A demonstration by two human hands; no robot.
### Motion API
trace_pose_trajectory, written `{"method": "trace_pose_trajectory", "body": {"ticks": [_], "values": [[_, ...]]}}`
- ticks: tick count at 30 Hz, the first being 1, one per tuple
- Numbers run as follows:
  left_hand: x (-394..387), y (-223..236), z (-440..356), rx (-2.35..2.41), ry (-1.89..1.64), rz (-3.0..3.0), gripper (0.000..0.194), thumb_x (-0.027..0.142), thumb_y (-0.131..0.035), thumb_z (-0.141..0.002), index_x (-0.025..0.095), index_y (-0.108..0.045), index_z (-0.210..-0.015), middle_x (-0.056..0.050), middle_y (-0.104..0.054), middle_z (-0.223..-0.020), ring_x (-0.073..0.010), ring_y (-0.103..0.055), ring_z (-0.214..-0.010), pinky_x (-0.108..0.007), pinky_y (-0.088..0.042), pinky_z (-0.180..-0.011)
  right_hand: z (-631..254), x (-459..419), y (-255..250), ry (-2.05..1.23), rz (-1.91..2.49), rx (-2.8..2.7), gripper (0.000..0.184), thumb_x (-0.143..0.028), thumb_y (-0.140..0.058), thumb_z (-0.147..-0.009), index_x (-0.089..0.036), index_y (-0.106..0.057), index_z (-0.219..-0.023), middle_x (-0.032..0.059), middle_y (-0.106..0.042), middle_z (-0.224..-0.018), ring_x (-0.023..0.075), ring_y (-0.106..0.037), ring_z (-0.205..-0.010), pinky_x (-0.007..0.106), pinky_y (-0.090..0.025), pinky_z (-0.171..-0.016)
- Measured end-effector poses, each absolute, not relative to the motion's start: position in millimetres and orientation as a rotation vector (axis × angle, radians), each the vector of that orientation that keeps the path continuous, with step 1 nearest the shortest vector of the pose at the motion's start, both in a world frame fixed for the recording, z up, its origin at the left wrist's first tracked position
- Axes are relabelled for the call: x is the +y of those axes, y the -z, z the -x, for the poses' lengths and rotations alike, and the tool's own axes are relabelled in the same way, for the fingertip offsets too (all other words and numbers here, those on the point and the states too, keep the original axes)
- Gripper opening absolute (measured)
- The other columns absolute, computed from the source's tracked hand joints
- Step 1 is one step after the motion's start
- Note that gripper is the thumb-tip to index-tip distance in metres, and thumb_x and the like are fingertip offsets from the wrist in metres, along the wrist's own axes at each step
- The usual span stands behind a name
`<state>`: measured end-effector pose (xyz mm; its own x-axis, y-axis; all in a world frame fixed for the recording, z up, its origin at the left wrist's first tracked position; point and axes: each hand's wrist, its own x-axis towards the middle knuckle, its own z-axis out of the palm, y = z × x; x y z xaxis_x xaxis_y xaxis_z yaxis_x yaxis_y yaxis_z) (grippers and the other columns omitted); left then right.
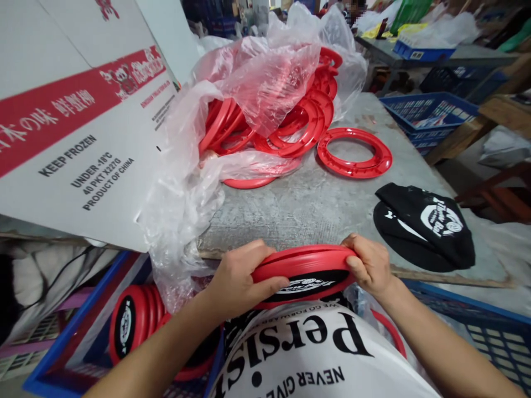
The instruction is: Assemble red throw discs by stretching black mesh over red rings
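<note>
Close to my body, a red flying disc (307, 261) with a black printed cloth centre is held tilted, its black side facing me. My left hand (244, 273) is closed on its left rim, thumb on the near face. On the opposite rim, my right hand (368, 264) grips with bent fingers. Beyond it on the grey table lies a single red plastic ring (354, 170), and black printed cloth pieces (423, 226) rest at the right. A heap of red rings (290, 135) spills from a clear plastic bag (265, 77).
A large white carton (83, 127) stands at the left of the table (290, 210). Below, a blue crate (70, 337) holds several red discs (128, 326) with black centres. Another blue crate (489, 326) sits low at right. Farther off are blue baskets (427, 113) and another table.
</note>
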<state>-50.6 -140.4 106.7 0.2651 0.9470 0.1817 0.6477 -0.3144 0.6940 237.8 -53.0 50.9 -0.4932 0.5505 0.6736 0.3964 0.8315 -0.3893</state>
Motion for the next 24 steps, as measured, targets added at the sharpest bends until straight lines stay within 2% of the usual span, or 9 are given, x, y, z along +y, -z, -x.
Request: {"method": "trace_pose_trajectory", "body": {"ticks": [3, 5, 7, 12, 14, 16, 19, 24], "values": [[-142.2, -113.9, 48.5, 1.467, -0.719, -2.080, 0.036, 0.048, -0.064, -0.092, 0.018, -0.067, -0.112, -0.003, -0.067, -0.094, -0.0174, -0.066, -0.084, -0.032, -0.053, -0.075, -236.4, -54.5, -54.3, -0.208, 0.684, -2.150, 0.047, -0.050, -0.031, -0.110, -0.019, -0.054, -0.083, 0.0003, -0.055, -0.066, 0.0130, -0.053, -0.055, 0.025, -0.041, -0.053], [-141.9, -120.1, 48.3, 1.426, -0.684, -2.131, 0.043, 0.044, -0.063, -0.094, 0.020, -0.059, -0.129, -0.005, -0.068, -0.111, -0.0190, -0.067, -0.097, -0.033, -0.055, -0.084, -235.5, -55.6, -55.7, -0.213, 0.672, -2.157, 0.048, -0.050, -0.031, -0.111, -0.019, -0.054, -0.083, 0.0005, -0.055, -0.067, 0.0127, -0.053, -0.055, 0.025, -0.040, -0.053], [-140.9, -125.8, 48.8, 1.343, -0.657, -2.191, 0.046, 0.040, -0.062, -0.095, 0.022, -0.052, -0.137, -0.005, -0.066, -0.118, -0.0186, -0.066, -0.103, -0.032, -0.055, -0.087, -235.8, -56.8, -56.5, -0.243, 0.650, -2.164, 0.049, -0.051, -0.031, -0.110, -0.018, -0.055, -0.083, 0.0013, -0.055, -0.068, 0.0131, -0.053, -0.057, 0.026, -0.040, -0.055], [-139.7, -131.8, 48.5, 1.245, -0.678, -2.207, 0.039, 0.036, -0.064, -0.095, 0.026, -0.053, -0.132, -0.001, -0.064, -0.104, -0.0137, -0.064, -0.089, -0.027, -0.055, -0.078, -236.0, -62.3, -71.5, -0.295, 0.660, -2.252, 0.057, -0.058, -0.027, -0.109, -0.015, -0.059, -0.089, 0.0052, -0.060, -0.074, 0.0166, -0.058, -0.064, 0.029, -0.044, -0.060], [-141.1, -131.3, 46.6, 1.215, -0.716, -2.227, 0.041, 0.034, -0.065, -0.094, 0.026, -0.052, -0.132, -0.001, -0.064, -0.104, -0.0135, -0.064, -0.088, -0.027, -0.055, -0.077, -230.4, -66.9, -86.2, -0.201, 0.668, -2.315, 0.066, -0.066, -0.025, -0.106, -0.012, -0.062, -0.098, 0.0087, -0.064, -0.081, 0.0200, -0.061, -0.072, 0.032, -0.046, -0.064], [-143.7, -130.4, 44.3, 1.189, -0.746, -2.271, 0.045, 0.032, -0.065, -0.094, 0.023, -0.050, -0.135, -0.003, -0.065, -0.105, -0.0147, -0.063, -0.090, -0.029, -0.055, -0.077, -221.2, -72.3, -101.6, -0.059, 0.656, -2.376, 0.068, -0.068, -0.028, -0.105, -0.010, -0.064, -0.100, 0.0089, -0.063, -0.081, 0.0212, -0.060, -0.072, 0.033, -0.045, -0.064], [-148.0, -128.0, 42.1, 1.169, -0.762, -2.308, 0.047, 0.030, -0.064, -0.094, 0.020, -0.049, -0.138, -0.007, -0.066, -0.107, -0.0173, -0.064, -0.092, -0.032, -0.057, -0.078, -207.3, -78.3, -115.5, 0.048, 0.613, -2.434, 0.058, -0.057, -0.034, -0.108, -0.014, -0.064, -0.084, 0.0029, -0.055, -0.068, 0.0176, -0.051, -0.061, 0.032, -0.037, -0.056], [-150.1, -119.4, 41.0, 1.145, -0.824, -2.332, 0.047, 0.028, -0.065, -0.093, 0.020, -0.050, -0.137, -0.008, -0.068, -0.109, -0.0180, -0.066, -0.094, -0.033, -0.060, -0.080, -201.3, -77.2, -107.8, 0.058, 0.545, -2.439, 0.059, -0.054, -0.033, -0.109, -0.017, -0.060, -0.071, 0.0004, -0.046, -0.062, 0.0156, -0.043, -0.057, 0.032, -0.030, -0.052]]}}
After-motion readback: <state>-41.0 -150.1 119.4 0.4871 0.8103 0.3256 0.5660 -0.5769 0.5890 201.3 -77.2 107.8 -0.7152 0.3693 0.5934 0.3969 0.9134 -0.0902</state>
